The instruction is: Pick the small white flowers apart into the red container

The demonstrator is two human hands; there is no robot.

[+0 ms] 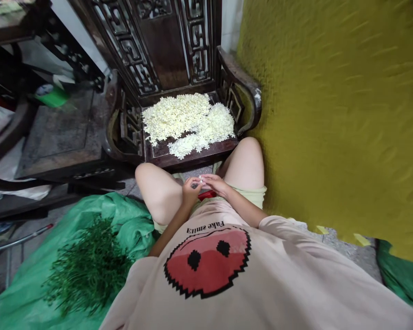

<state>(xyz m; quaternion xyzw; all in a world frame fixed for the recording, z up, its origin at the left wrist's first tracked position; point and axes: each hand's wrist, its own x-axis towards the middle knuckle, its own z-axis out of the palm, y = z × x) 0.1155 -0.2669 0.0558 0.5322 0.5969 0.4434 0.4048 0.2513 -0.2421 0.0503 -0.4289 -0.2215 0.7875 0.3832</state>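
My left hand [190,187] and my right hand [216,183] meet over my lap, fingertips almost touching. Between them is a small white flower piece [201,179], pinched by the fingers of both hands; its detail is too small to make out. Just under the hands, a red thing [206,195] lies in my lap, partly covered. In front of my knees, a dark wooden armchair [192,161] bears heaps of small flower pieces: a large cream heap [175,114] at the back and left, and whiter ones [216,123] at the right and front.
At my left, a bundle of thin green stems [92,266] lies on a green plastic sheet [24,293]. Beyond it stands a dark wooden side table [65,137] with a green roll [53,95] on it. A large yellow textured sheet [337,114] rises close on my right.
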